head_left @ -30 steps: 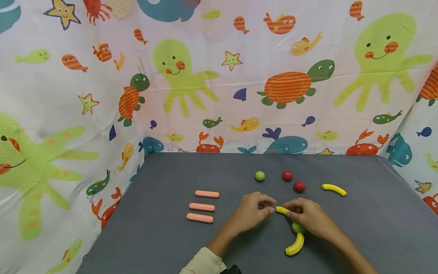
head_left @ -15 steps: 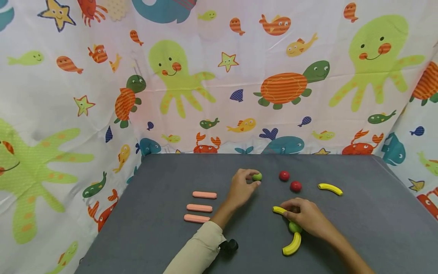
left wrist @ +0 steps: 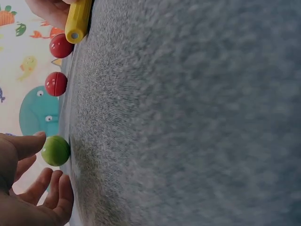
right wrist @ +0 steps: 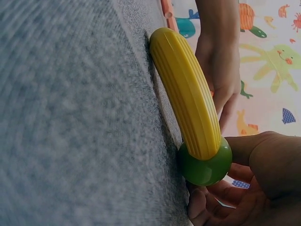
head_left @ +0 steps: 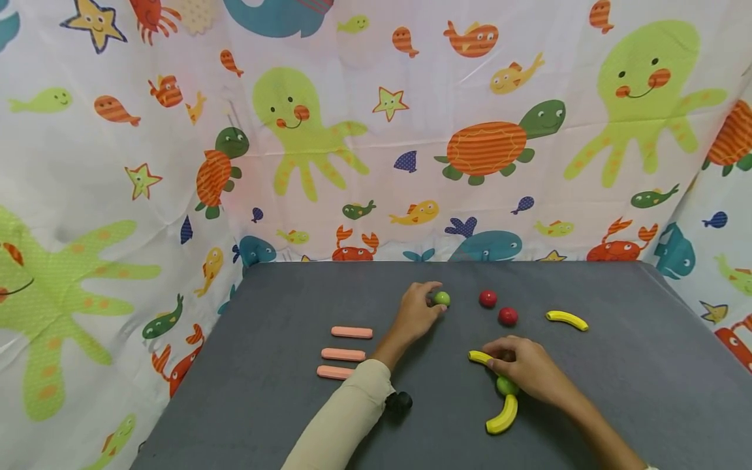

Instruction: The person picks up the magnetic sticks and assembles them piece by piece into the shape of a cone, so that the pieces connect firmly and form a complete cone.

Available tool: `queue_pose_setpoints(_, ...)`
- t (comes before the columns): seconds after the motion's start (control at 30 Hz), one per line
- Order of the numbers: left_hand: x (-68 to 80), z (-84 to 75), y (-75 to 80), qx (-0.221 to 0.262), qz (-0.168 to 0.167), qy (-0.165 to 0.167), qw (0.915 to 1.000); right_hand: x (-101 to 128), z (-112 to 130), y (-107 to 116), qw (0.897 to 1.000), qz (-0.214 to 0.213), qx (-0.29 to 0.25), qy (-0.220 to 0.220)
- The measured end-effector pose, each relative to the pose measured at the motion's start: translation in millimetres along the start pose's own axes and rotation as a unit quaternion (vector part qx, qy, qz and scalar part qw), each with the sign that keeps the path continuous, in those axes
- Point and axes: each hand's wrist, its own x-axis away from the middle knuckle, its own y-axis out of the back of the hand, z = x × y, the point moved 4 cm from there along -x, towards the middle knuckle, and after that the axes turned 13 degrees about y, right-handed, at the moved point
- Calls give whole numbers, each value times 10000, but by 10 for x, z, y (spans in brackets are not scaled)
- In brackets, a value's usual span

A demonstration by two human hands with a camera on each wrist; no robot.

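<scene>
While the left hand reaches to the upper centre of the head view, its thumb and forefinger curl about a green ball that sits on the grey table; the left wrist view shows the thumb tip touching the ball and the other fingers loosely bent beside it, so the pinch looks light, not fully closed. The right hand lies at lower centre right, fingers curled over a yellow banana that abuts a second green ball, beyond which a second banana curves toward the lower edge. Two red balls lie just right of the left hand; a third banana lies further right, and three pink sticks are stacked at centre left. Judged risk: a loosely pinched round ball may roll off, striking the near red ball; pressure from the right hand may push the lower ball out from between the bananas
</scene>
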Motion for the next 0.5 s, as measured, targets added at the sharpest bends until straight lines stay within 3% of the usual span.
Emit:
queue_pose_setpoints(0.23,-38,-43,-57,-283,236,-36,9993,-7,-1,7,10000,18,-1,-62)
queue_pose_setpoints(0.5,-35,-46,-81,-285,332,37,9990,-2,-8,9,10000,3,-47,-36)
